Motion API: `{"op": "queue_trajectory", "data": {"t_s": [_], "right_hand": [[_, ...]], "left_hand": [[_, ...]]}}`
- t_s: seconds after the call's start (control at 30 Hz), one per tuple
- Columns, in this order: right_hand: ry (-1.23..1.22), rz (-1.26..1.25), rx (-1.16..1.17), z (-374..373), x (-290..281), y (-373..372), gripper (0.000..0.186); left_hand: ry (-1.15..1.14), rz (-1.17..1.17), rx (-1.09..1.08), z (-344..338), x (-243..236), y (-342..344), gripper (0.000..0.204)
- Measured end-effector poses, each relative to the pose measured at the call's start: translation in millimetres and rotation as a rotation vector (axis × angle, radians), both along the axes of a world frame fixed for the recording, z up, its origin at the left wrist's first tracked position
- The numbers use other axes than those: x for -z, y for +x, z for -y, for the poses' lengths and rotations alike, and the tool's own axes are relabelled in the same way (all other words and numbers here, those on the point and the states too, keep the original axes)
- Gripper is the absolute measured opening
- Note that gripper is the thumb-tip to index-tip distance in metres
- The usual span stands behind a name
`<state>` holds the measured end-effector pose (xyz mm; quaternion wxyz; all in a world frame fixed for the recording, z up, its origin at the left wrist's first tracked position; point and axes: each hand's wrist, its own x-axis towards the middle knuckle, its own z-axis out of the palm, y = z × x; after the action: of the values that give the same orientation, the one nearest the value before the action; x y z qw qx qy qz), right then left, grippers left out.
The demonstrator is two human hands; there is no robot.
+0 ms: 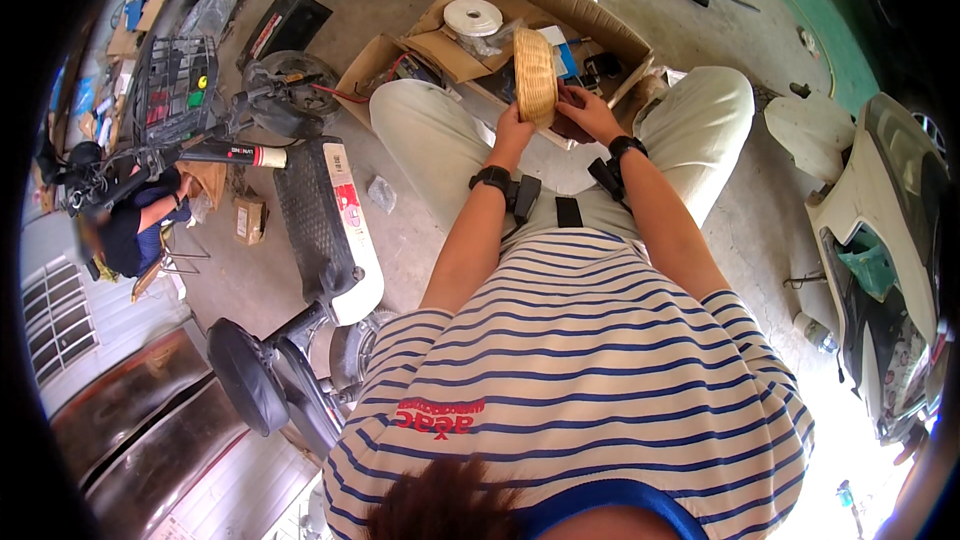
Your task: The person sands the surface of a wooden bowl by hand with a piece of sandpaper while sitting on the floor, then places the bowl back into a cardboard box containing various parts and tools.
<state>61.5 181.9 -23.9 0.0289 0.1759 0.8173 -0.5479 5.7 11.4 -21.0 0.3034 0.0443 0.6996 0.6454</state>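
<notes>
I sit with my knees apart over an open cardboard box [590, 15] on the concrete floor. A tan woven basket [535, 75] stands on edge between my hands, above the box. My left hand [515, 128] grips its lower left rim. On the basket's right side, my right hand [585, 112] has its fingers curled against the basket and something dark beneath it. Both wrists carry black straps. Inside the box lie a white roll of tape [473, 17] and some small dark and blue items.
An electric scooter [320, 210] with a black seat and a front wire basket [175, 90] stands to my left. A seated person [135, 225] is at the far left. White vehicle body panels [880, 210] lie to my right. A smaller open box [385, 65] sits beside the large one.
</notes>
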Motion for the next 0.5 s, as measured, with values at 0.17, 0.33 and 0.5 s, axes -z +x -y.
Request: {"op": "queue_trajectory", "data": {"t_s": [0.17, 0.33, 0.5], "right_hand": [[-0.155, -0.011, 0.006, -1, 10, 0, 0.057], [-0.194, 0.006, -0.041, -2, 11, -3, 0.049], [-0.213, 0.026, -0.025, -1, 6, -2, 0.048]], "left_hand": [[0.075, 0.045, -0.016, -2, -5, 3, 0.053], [0.166, 0.105, -0.043, 1, 3, -1, 0.055], [0.292, 0.149, -0.118, -1, 2, 1, 0.055]]}}
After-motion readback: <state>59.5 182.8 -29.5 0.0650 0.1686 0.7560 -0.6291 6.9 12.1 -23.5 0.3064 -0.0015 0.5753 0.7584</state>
